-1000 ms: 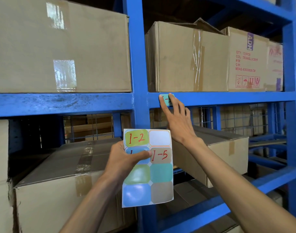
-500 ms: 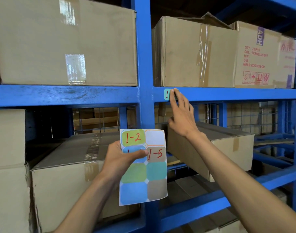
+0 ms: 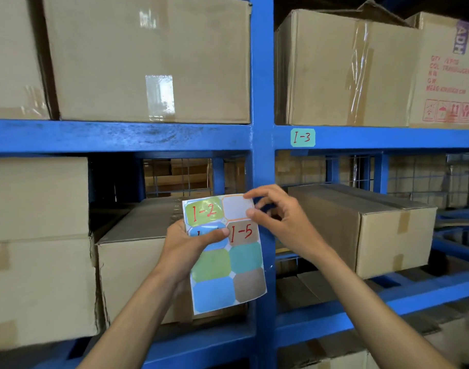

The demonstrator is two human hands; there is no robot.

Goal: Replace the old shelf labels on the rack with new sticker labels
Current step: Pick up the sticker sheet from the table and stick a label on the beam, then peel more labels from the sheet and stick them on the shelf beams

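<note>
Two bare forearms, no sleeves in view, no watch, rings or gloves on left hand (image 3: 193,243) or right hand (image 3: 278,222), nails short.

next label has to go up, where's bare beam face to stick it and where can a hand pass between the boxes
The left beam, from the upright post leftward, is bare. The right beam is bare past the 1-3 sticker. A hand could pass through the dark gap above the lower left box. The upper boxes sit tight against the post.
</note>
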